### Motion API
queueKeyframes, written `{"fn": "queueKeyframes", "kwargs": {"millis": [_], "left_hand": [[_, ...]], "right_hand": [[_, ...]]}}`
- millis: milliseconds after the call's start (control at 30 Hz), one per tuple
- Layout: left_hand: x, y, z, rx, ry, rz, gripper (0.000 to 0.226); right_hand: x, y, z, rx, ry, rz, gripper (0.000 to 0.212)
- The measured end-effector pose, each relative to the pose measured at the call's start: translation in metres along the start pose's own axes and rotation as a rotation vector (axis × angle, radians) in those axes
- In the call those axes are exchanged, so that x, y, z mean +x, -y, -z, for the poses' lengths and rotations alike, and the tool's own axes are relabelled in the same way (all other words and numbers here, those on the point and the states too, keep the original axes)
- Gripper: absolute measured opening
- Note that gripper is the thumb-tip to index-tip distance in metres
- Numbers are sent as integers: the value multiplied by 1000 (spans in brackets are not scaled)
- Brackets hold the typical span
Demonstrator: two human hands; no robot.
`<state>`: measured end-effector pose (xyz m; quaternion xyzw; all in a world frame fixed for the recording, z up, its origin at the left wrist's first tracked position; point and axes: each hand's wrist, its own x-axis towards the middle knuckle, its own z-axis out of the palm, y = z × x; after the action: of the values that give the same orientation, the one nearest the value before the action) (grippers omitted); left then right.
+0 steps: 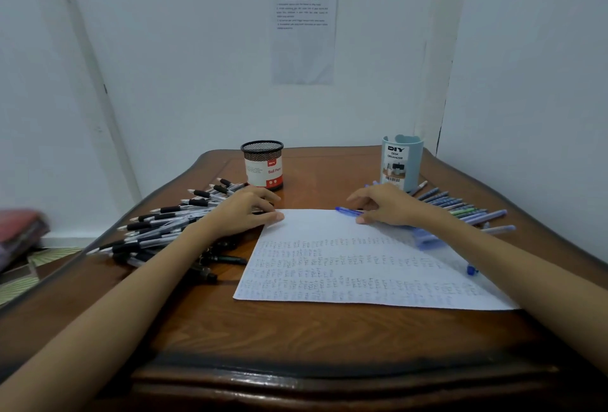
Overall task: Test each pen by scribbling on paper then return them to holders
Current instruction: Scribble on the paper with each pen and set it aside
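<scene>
Black mesh holder (262,148), pale-blue organizer (413,161), brown wood-grain table (296,329).

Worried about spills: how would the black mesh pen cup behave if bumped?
Nothing shows above the rim of the mesh cup, so it is probably light and slides easily. Being tall and round, it might tip, then roll.

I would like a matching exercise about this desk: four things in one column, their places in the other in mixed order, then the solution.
Things
1. black mesh cup
2. light blue cup
3. black pens
4. sheet of paper

Places
A. flat in the middle, nearest the camera
B. in a heap left of the paper
C. far right corner of the table
D. far end, left of the light blue cup

Pairs: 1-D, 2-C, 3-B, 4-A
</scene>
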<state>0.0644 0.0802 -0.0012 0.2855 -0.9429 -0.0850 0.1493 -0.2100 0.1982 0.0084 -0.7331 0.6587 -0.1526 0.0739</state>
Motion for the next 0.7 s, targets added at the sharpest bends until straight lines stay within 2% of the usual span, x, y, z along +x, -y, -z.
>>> {"fn": "queueKeyframes", "kwargs": {"millis": [33,67,133,167,233,300,467,533,567,633,700], "left_hand": [[0,1,-1,-21,-17,-7,77],[0,1,0,-27,-22,-5,76],[0,1,-2,-15,-5,8,57],[0,1,-3,14,17,7,58],[0,3,-4,84,82,8,89],[0,4,-4,116,113,28,107],[-1,4,-3,114,135,52,112],[0,4,-2,101,145,61,105],[0,4,-3,105,143,66,94],[2,5,-4,126,124,68,60],[3,7,-4,139,96,41,43]], "right_hand": [[0,1,0,-30,-43,19,45],[0,2,-1,-53,-85,35,41],[0,3,-2,-91,-134,58,38],[-1,4,-4,-115,-150,74,38],[-3,6,-5,-156,-197,117,40],[-5,10,-4,-157,-268,147,44],[-7,25,6,-62,-462,211,55],[-9,33,12,14,-518,221,63],[-10,37,15,89,-515,201,66],[-15,45,22,414,-430,119,64],[-21,47,28,809,-276,3,56]]}}
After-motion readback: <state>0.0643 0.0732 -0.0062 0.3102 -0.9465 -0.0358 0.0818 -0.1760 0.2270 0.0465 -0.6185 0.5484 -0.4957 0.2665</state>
